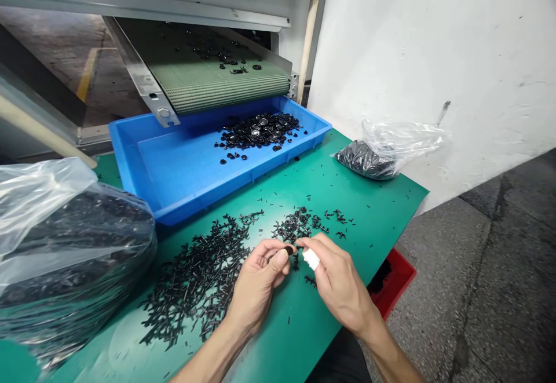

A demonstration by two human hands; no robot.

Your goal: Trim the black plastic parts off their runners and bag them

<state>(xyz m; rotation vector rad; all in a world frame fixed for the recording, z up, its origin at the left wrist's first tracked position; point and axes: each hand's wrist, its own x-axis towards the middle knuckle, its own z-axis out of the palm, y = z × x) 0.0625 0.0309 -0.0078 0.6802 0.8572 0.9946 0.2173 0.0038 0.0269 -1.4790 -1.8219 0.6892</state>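
My left hand (pixel 260 278) is closed, with a small round black part (pixel 289 250) pinched between thumb and forefinger. Close beside it on the right, my right hand (pixel 339 281) has its fingers bent together near that part, with a white wrap (pixel 311 259) on the thumb; whether anything sits between its fingertips is too small to tell. A wide pile of black branched pieces (pixel 195 281) lies left of my hands on the green table (pixel 278 345). Just beyond my fingertips is a smaller heap of black parts (pixel 295 224).
Behind stands a blue tray (pixel 174 168) with black round parts, under a green conveyor belt (pixel 208 81). A large plastic bag (pixel 73 255) fills the left. A smaller bag (pixel 373 160) lies back right. A red bin (pixel 397 287) is below the right table edge.
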